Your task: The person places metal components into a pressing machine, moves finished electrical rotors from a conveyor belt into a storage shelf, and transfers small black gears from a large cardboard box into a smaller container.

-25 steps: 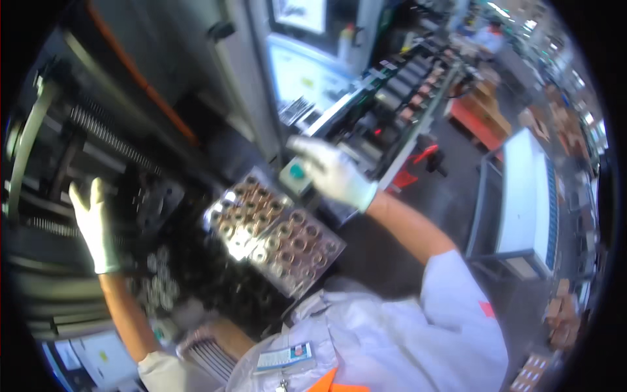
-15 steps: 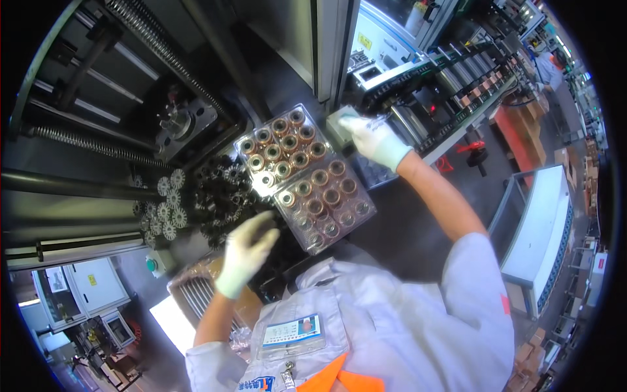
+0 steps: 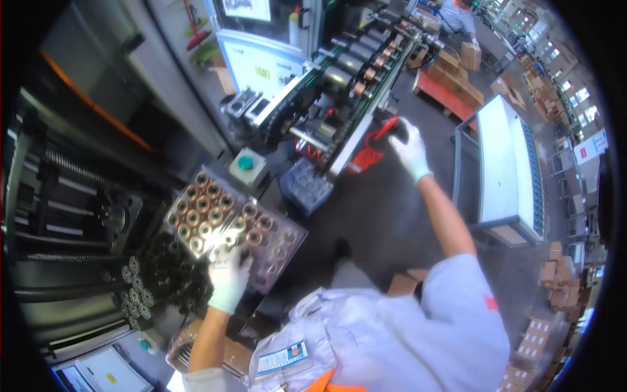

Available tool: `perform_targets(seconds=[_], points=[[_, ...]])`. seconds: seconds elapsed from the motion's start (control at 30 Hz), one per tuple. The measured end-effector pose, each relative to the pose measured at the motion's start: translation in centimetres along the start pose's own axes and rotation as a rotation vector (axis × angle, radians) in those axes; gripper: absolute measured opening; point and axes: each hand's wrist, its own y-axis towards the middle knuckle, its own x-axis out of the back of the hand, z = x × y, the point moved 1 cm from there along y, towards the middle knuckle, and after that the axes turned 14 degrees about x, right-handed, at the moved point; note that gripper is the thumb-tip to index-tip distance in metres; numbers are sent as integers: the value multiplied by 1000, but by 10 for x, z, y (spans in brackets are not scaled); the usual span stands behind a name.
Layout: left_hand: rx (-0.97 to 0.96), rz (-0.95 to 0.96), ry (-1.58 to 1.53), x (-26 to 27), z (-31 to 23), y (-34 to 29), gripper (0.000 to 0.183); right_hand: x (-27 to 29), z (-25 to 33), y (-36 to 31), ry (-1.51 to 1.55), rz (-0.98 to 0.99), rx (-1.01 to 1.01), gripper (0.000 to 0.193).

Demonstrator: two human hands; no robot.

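Observation:
My left hand, in a white glove, reaches over the near edge of two clear plastic trays that lie side by side. Copper-coloured toothed rings fill the far-left tray; the second tray has rings in part of its cups. Its thumb stands apart from the fingers, whose tips are lost in bright glare among the rings. My right hand, gloved too, is raised to the right of the conveyor with thumb and fingers apart and nothing visible between them. A red object shows just past its fingertips.
Past the trays stands a small box with a green push button. A bluish cup tray sits at the near end of the conveyor, which carries shafts with copper parts. Machine rods and dark toothed discs are at left. A white bench stands right.
My right hand has left the push-button box and swung right into the air. My left hand has moved onto the trays. The view has turned to the right.

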Motion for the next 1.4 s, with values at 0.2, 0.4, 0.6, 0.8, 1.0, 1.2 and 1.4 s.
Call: perform_targets(seconds=[0.2, 0.4, 0.6, 0.8, 1.0, 1.2, 1.4], points=[[122, -38, -126, 20, -19, 6, 17, -48, -161, 75, -109, 794, 73, 47], [526, -94, -883, 46, -116, -5, 20, 7, -206, 84, 1321, -712, -360, 22], [619, 43, -1330, -12, -212, 40, 19, 81, -180, 91, 114, 783, 344, 40], [417, 186, -1517, -65, -296, 126, 20, 136, -291, 125, 13, 225, -271, 48], [291, 145, -1453, -87, -371, 221, 26, 176, -377, 181, 253, 53, -535, 49], [57, 217, -1379, -110, -469, 323, 35, 216, -500, 265, -55, 193, -205, 51], [239, 189, -1126, -116, -551, 349, 28, 182, -587, 350, -14, 235, 141, 42]])
